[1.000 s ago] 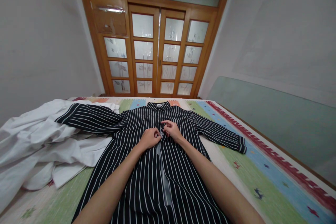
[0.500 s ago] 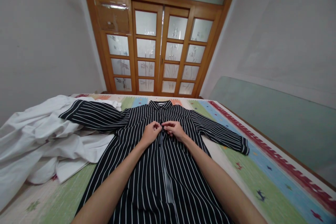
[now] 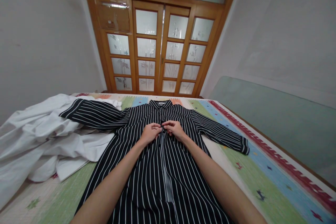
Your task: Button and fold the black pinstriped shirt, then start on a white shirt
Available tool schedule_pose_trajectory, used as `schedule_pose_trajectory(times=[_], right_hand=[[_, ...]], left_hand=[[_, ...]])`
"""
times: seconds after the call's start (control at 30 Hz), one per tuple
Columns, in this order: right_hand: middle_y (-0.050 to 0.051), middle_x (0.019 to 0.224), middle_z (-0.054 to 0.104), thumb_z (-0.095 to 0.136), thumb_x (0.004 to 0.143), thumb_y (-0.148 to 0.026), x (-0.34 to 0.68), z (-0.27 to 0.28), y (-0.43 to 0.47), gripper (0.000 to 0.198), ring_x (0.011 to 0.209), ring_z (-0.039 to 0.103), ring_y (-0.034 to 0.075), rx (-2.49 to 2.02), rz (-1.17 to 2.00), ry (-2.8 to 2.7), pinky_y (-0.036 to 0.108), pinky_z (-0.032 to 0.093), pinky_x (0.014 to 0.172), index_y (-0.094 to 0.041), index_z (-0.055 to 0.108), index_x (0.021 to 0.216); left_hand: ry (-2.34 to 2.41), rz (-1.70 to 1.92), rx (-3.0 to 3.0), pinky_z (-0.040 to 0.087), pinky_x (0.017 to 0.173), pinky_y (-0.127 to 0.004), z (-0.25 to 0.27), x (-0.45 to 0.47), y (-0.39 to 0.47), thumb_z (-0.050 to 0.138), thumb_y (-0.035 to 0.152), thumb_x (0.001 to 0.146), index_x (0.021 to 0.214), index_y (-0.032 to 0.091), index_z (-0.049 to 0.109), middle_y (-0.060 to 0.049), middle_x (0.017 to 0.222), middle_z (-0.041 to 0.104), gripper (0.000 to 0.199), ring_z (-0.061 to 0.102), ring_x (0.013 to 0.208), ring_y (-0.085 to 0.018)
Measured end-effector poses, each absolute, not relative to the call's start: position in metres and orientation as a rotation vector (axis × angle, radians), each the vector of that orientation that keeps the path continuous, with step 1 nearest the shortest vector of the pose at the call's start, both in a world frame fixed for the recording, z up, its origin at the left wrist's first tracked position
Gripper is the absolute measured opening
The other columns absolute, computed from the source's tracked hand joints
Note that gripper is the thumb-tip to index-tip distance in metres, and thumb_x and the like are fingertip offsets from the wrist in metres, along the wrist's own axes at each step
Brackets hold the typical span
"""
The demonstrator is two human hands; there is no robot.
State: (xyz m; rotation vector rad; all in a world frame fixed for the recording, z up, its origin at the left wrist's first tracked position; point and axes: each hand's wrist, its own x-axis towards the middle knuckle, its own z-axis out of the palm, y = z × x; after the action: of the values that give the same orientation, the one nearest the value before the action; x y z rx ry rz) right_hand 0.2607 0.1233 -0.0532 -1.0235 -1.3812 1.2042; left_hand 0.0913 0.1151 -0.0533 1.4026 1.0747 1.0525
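Before you spreads the patterned cover [image 3: 252, 175]; on it your black striped shirt [image 3: 147, 182] lies front-up, one sleeve over the white cloth [image 3: 52, 136]. Your left hand [image 3: 151, 133] and right hand [image 3: 174, 130], fingertips nearly meeting, pinch the shirt's front edges mid-chest.

A shirt [image 3: 147, 178] lies spread on a cloth cover [image 3: 252, 178], its collar [image 3: 160, 104] at the far end. Left of the shirt is a fabric heap [image 3: 47, 136], with one sleeve [image 3: 96, 113] across it; the opposite sleeve [image 3: 220, 131] extends right over the cover. The left hand [image 3: 151, 133] and right hand [image 3: 173, 130] are side by side at the shirt's middle front. Doors [image 3: 174, 40] stand behind the shirt; a low panel [image 3: 262, 101] is to its right, past the cover.
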Motion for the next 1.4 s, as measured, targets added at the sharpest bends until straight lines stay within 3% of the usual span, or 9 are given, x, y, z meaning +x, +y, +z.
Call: schedule_pose_trajectory(times=[0.33,0.6,0.9,1.0,1.17,1.4], right_hand=[[-0.003,0.049,0.059,0.07,0.063,-0.027,0.2615,-0.0566,0.1262,0.018,0.04,0.051,0.01,-0.993,1.243,-1.389,0.021,0.041,0.037,-0.018,0.074,0.077],[-0.002,0.068,0.067,0.074,0.059,-0.023,0.2627,-0.0544,0.122,0.026,0.047,0.056,0.009,-0.97,1.245,-1.417,0.021,0.046,0.041,-0.019,0.073,0.085],[-0.002,0.068,0.065,0.08,0.061,-0.033,0.2617,-0.0546,0.121,0.032,0.048,0.056,0.01,-0.974,1.229,-1.451,0.021,0.045,0.041,-0.018,0.068,0.087],[-0.003,0.068,0.065,0.081,0.06,-0.035,0.2614,-0.0557,0.1213,0.037,0.047,0.056,0.01,-0.97,1.22,-1.441,0.021,0.045,0.04,-0.019,0.065,0.088],[-0.003,0.065,0.063,0.084,0.057,-0.038,0.261,-0.0561,0.1217,0.036,0.048,0.056,0.011,-0.991,1.199,-1.446,0.022,0.045,0.04,-0.02,0.061,0.077],[0.0,0.068,0.066,0.082,0.06,-0.044,0.2614,-0.0568,0.1235,0.032,0.051,0.054,0.011,-1.017,1.13,-1.553,0.024,0.047,0.043,-0.018,0.069,0.073]], left_hand=[[1.046,1.099,1.437,0.045,0.049,-0.021,-0.057,0.0906,0.1161,0.071,0.022,0.074,0.084,0.014,0.068,0.002,0.064,0.065,0.012,0.053,0.046,-0.007],[1.089,1.121,1.521,0.046,0.051,-0.022,-0.0576,0.09,0.117,0.067,0.019,0.077,0.086,0.014,0.072,0.001,0.066,0.068,0.011,0.055,0.049,-0.009],[1.084,1.204,1.676,0.054,0.079,-0.031,-0.0601,0.0868,0.1181,0.066,0.019,0.077,0.087,0.016,0.076,-0.006,0.087,0.077,0.015,0.07,0.082,-0.019],[1.067,1.217,1.645,0.054,0.077,-0.032,-0.0624,0.0875,0.1194,0.067,0.019,0.075,0.086,0.016,0.076,-0.007,0.084,0.076,0.015,0.07,0.08,-0.02],[1.043,1.263,1.535,0.053,0.061,-0.026,-0.0637,0.0885,0.1195,0.069,0.02,0.069,0.079,0.015,0.072,-0.005,0.076,0.073,0.012,0.068,0.068,-0.017],[1.071,1.249,1.603,0.049,0.057,-0.025,-0.0607,0.0884,0.1163,0.065,0.025,0.073,0.076,0.016,0.072,-0.003,0.071,0.071,0.012,0.063,0.06,-0.015]])
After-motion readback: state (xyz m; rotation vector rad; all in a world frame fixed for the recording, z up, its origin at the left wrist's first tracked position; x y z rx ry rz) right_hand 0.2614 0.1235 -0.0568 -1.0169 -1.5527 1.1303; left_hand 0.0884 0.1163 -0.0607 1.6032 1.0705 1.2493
